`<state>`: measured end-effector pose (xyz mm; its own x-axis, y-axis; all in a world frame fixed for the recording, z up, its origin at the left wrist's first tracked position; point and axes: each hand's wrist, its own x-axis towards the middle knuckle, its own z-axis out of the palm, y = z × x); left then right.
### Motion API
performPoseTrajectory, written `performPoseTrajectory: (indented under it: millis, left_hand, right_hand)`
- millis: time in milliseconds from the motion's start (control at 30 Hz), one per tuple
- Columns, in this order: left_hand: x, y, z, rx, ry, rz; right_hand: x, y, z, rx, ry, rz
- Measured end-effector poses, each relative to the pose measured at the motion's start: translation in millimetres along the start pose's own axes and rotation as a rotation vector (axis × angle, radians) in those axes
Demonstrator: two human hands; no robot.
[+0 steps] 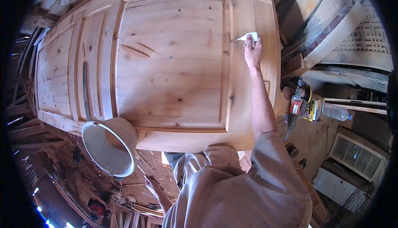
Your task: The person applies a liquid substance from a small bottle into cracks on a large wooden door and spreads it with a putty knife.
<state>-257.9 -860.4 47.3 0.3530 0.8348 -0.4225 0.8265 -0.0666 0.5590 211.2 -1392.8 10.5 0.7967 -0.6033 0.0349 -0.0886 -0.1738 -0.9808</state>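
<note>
A large panelled wooden door (195, 103) lies flat in front of me. My right hand (253, 53) reaches over its right-hand stile and grips a small white squeeze bottle (252, 36). The bottle lies tilted, its narrow nozzle pointing left, close above the wood beside the large panel's moulding. My left hand (154, 187) is low, off the door's near edge, with its fingers closed around a thin pale stick (141, 170). Dark gouges with brown dust (137, 51) mark the large panel.
A whitish bucket (132, 134) sits tipped at the door's near edge, beside a long dark bar (86, 89). To the right are an angle grinder (296, 103), a yellow box (314, 109) and a clear plastic bottle (336, 112). Scrap wood (25, 132) crowds the left.
</note>
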Motion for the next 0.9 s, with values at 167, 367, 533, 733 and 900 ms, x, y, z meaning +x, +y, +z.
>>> performPoseTrajectory:
  millis: [167, 367, 533, 733, 900]
  left_hand:
    - [-2.3, 2.9, 6.5, -0.023, -0.019, 0.000]
    - [-3.8, 12.2, 4.1, 0.045, -0.074, -0.097]
    - [2.6, 1.1, 2.3, 0.005, -0.077, 0.005]
    - [4.3, -0.7, 5.0, 0.012, -0.069, -0.048]
    - [2.7, 0.0, 6.0, 0.003, -0.077, -0.031]
  right_hand:
    - [3.3, 7.2, -4.8, -0.128, -0.023, -0.004]
    - [1.2, 2.1, 0.1, -0.054, -0.006, 0.006]
    - [6.9, 9.7, -2.3, -0.195, 0.008, -0.049]
    - [7.7, 12.1, -3.8, -0.242, 0.000, -0.048]
    - [7.5, 10.7, -2.7, -0.238, 0.008, -0.038]
